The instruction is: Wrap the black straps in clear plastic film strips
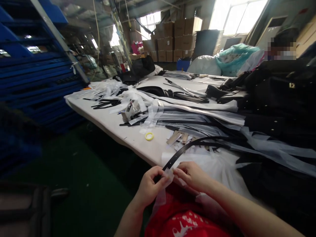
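A black strap with small holes (181, 150) curves from the pile on the table down to its near edge, where my left hand (152, 185) pinches its end. Thin translucent wrapping (169, 176) covers that end and hangs below the fingers. Close by on the right, my right hand (190, 172) has its thumb and fingers pressed together at the edge of the same wrapping. Between the two hands is only a small gap. Under the right forearm more white wrapping sheet (219, 168) spreads over the table edge.
Bundles of wrapped straps (197, 115) cover the white table (111, 123). A yellow ring (149, 136) and cardboard scraps (184, 137) lie nearer. Black bags (271, 98) are heaped at right, with a person behind. Blue pallets (37, 72) stand left; cartons (165, 42) are stacked behind.
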`<state>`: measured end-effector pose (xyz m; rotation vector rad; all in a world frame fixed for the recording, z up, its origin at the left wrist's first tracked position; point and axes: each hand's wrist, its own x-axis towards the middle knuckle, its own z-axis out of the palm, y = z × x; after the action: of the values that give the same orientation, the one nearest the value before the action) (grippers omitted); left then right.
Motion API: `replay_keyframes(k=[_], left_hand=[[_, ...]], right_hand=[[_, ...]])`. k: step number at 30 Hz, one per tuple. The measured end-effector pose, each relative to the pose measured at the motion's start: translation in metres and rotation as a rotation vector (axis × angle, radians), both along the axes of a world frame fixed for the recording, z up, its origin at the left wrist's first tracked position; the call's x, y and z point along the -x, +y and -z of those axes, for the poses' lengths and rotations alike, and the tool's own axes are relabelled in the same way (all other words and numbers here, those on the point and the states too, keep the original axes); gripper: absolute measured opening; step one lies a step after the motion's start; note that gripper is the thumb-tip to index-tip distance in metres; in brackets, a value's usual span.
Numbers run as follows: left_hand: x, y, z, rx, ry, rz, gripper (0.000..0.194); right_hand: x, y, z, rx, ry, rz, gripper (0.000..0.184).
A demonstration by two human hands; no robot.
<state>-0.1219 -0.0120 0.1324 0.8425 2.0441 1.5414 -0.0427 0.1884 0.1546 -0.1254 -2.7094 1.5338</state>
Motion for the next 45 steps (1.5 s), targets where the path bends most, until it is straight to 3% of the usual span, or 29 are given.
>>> replay_keyframes(k=[3, 5, 10, 14, 19, 26, 31, 36, 45], left_hand=[[-0.006, -0.004, 0.0, -0.058, -0.093, 0.094, 0.022], [-0.009, -0.004, -0.001, -0.076, -0.107, 0.103, 0.018], [-0.003, -0.013, 0.003, -0.136, -0.019, -0.079, 0.009], [0.003, -0.022, 0.013, -0.208, -0.169, -0.14, 0.017], [0.001, -0.023, 0.024, -0.201, -0.356, -0.148, 0.026], [0.006, -0.032, 0.033, -0.184, -0.402, -0.15, 0.032], [0.004, -0.034, 0.033, -0.19, -0.47, -0.16, 0.043], [0.003, -0.032, 0.035, -0.156, -0.474, -0.14, 0.044], [0.007, -0.032, 0.036, -0.127, -0.43, -0.102, 0.043]], right_hand=[[0.006, -0.019, 0.017, 0.439, -0.199, -0.041, 0.051], [0.012, -0.024, 0.019, 0.556, -0.165, -0.008, 0.053], [0.025, -0.005, 0.013, 0.397, -0.067, 0.116, 0.058], [0.025, 0.013, 0.01, 0.358, -0.069, 0.113, 0.052], [0.018, 0.015, 0.008, 0.298, -0.047, 0.093, 0.046], [0.013, 0.017, -0.007, 0.253, 0.034, 0.108, 0.038], [0.006, 0.028, -0.027, 0.3, 0.241, 0.223, 0.029], [0.001, 0.032, -0.032, 0.394, 0.314, 0.212, 0.02], [-0.003, 0.029, -0.038, 0.205, 0.277, 0.143, 0.024]])
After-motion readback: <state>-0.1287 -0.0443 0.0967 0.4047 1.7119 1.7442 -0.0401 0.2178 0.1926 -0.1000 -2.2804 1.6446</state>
